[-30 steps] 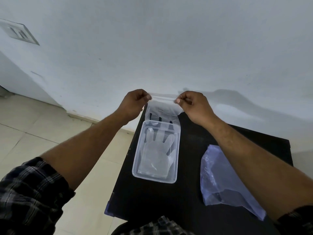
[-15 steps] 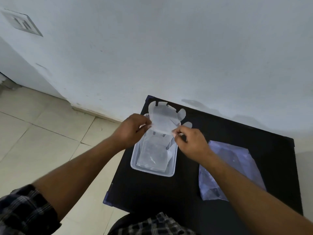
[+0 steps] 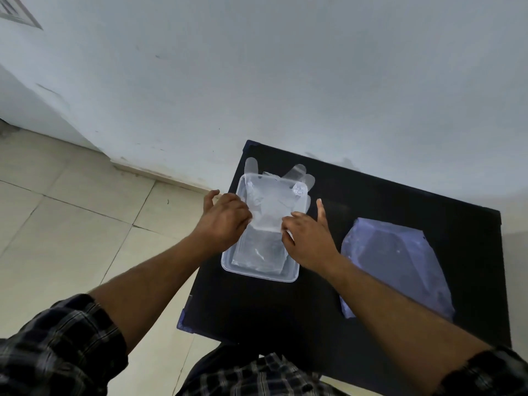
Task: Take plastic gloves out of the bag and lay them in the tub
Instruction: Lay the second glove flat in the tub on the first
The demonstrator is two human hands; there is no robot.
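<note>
Both hands, left hand and right hand, pinch the plastic glove's cuff over the tub; fingertips overhang the far rim, so it may slide out; bag right of the right hand.

Light's soft and even on my feed, kinda dim and bluish. Wide-angle bends the wall and floor tiles at the edges. Sleeves look blurry up close.

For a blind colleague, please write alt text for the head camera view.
Both hands, left hand and right hand, lay a clear plastic glove over a clear tub on a black table; its fingers overhang the far rim. A bluish bag lies right.
</note>
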